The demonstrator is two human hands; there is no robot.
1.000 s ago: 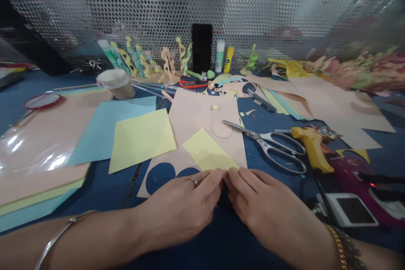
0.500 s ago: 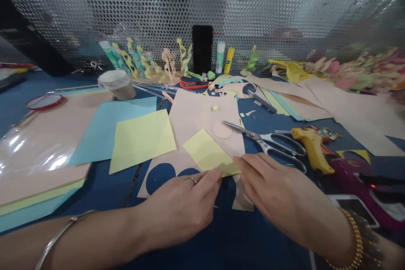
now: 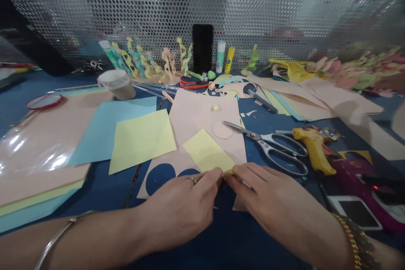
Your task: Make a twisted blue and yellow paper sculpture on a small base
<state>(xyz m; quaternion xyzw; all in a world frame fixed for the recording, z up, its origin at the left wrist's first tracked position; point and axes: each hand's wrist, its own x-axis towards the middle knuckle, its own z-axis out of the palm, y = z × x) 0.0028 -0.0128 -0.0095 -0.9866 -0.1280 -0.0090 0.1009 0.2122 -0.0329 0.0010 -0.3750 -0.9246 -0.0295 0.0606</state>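
Note:
My left hand (image 3: 182, 206) and my right hand (image 3: 268, 198) meet at the near edge of a small yellow paper piece (image 3: 207, 152), fingertips pinching its folded near edge. The yellow piece lies on a peach sheet (image 3: 202, 118) that has round holes cut out near my left hand. A peach paper circle (image 3: 222, 130) rests on that sheet. Steel scissors (image 3: 268, 143) lie just right of it, beyond my right hand.
A yellow glue gun (image 3: 313, 147) and pink devices (image 3: 363, 181) sit at the right. Yellow (image 3: 142, 139), blue (image 3: 107, 126) and peach sheets spread to the left, with a tape roll (image 3: 115, 82). A black phone (image 3: 202, 48), glue sticks (image 3: 220, 56) and curled paper strips (image 3: 139, 61) stand by the perforated metal wall.
My right hand slid right along the yellow piece's near edge, then came back toward my left fingertips. The left hand stayed put.

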